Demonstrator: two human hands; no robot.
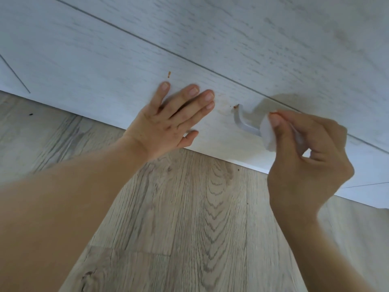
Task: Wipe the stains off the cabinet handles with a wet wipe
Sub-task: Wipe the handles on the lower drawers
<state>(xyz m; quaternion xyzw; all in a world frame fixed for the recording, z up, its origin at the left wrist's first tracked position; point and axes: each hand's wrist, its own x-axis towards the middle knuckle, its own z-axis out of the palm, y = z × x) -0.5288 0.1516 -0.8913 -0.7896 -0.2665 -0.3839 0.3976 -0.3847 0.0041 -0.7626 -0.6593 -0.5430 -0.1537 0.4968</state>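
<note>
The right hand (305, 157) pinches a folded white wet wipe (267, 133) between thumb and curled fingers, and the wipe sits against the cabinet handle (244, 125) at the hand's fingertip end. The left hand (168, 123) lies flat with straight fingers on the drawer front (105, 66), well to the left of the right hand, holding nothing.

The wipe looks light, soft and limp, so it should fold round the bar easily; damp, it may slip, and a firm pinch near its middle seems the safest hold. The handle reads as a stiff, fixed bar bent at its left end where it meets the panel, and it should take rubbing pressure without giving.

An orange-brown stain (236, 106) sits at that bent end, just left of the wipe and not yet covered. A fainter smear (221, 111) lies between it and the left fingertips, and 1 more spot (169, 74) sits just above the left hand.

The panel's lower edge meets the wooden floor (189, 207) just below both hands. A drawer seam (189, 60) runs above. There appears to be open room to slide left along the bar.
</note>
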